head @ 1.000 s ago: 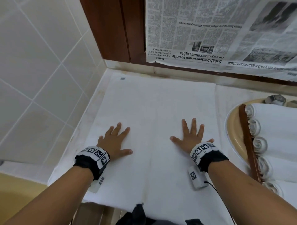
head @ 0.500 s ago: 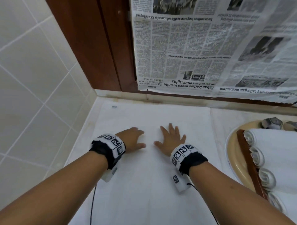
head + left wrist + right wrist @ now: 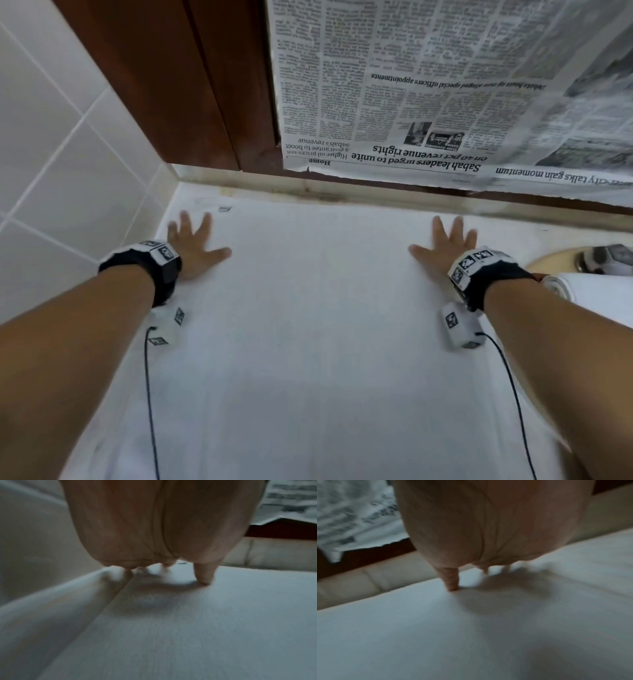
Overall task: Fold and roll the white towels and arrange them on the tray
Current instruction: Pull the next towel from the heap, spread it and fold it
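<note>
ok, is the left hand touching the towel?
Touching. In the left wrist view the thumb tip presses into the towel with no gap; the head view shows the left hand spread flat on it.

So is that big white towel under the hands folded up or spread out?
Spread out: the white towel lies flat across the counter, left hand and right hand pressing it flat.
</note>
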{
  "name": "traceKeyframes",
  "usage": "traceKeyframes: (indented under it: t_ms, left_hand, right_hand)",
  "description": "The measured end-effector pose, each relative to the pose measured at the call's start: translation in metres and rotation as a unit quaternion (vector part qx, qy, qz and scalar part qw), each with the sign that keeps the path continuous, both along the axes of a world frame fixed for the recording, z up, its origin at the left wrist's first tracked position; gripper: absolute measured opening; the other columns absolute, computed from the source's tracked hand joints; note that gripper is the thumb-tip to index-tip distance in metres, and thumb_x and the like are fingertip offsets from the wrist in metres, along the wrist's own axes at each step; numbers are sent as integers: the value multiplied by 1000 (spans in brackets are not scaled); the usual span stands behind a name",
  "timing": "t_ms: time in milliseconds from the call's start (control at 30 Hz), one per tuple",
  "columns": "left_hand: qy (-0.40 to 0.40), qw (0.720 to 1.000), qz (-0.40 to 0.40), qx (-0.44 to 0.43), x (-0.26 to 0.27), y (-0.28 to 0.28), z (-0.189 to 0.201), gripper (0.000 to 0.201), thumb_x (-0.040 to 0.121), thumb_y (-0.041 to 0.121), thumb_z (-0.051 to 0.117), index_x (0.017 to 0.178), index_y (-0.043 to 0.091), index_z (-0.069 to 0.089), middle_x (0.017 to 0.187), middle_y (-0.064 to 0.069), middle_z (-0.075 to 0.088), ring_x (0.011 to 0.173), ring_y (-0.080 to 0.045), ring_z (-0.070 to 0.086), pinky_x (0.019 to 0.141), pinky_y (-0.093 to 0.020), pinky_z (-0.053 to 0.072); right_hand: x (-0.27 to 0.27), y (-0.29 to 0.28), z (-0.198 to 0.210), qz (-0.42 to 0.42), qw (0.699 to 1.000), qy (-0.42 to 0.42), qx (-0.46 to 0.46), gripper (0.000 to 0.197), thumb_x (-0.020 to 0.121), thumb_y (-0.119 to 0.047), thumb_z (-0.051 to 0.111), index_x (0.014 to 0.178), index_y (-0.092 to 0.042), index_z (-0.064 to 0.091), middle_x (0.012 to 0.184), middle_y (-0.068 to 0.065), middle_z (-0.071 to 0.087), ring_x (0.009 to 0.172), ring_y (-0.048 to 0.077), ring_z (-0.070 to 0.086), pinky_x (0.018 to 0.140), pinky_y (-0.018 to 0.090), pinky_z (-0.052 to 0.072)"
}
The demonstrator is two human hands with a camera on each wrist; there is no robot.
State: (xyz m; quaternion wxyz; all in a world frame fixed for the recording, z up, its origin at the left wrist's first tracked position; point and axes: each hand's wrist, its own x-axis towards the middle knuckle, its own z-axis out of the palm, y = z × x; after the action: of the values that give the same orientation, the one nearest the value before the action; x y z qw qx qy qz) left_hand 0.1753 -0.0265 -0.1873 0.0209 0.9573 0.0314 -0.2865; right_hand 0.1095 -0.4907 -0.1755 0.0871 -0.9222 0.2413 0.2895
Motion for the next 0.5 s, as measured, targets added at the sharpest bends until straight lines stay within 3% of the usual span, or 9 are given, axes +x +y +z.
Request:
traceKeyframes:
  t_ms: [67,133,267,367,500]
  left_hand:
    - [-55,998,-7,-1,5,-15,4,94,84,80,31,154,36,-13,160,-6,-29,149,-34,-18,118,-57,1]
    - [-71,995,-58,-41,6,-58,6,95,73,78,21,154,38,-9,162,-3,-23,149,-31,-16,117,-57,2]
    - [28,978,-178,-100,-17,-124,-1,71,95,69,25,155,41,0,163,0,-20,150,-30,-16,118,-56,1]
    - [-2,988,-141,-68,-30,-78,-8,92,77,78,25,155,40,-4,163,-1,-20,150,-31,-13,117,-58,3]
    - [10,1000,15,-4,-38,18,-3,103,74,88,27,153,39,-16,159,-6,-30,149,-35,-17,119,-56,3]
  right_hand:
    - [13,29,7,27,999,-34,-32,85,95,-69,32,158,-29,-10,161,8,-29,148,37,-23,118,61,-5]
    - [27,81,9,76,993,-86,-2,79,99,-62,34,158,-28,-6,163,8,-25,149,37,-21,118,59,-4]
    - [21,152,-7,168,979,-40,111,70,101,-57,34,158,-34,0,164,4,-22,151,32,-17,119,56,3]
    - [1,101,-17,156,984,-16,84,72,100,-59,33,157,-39,-6,162,0,-28,150,30,-20,119,57,0]
    - [-23,12,-4,9,1000,-9,20,76,97,-63,34,156,-39,-8,162,1,-27,150,33,-18,120,59,2]
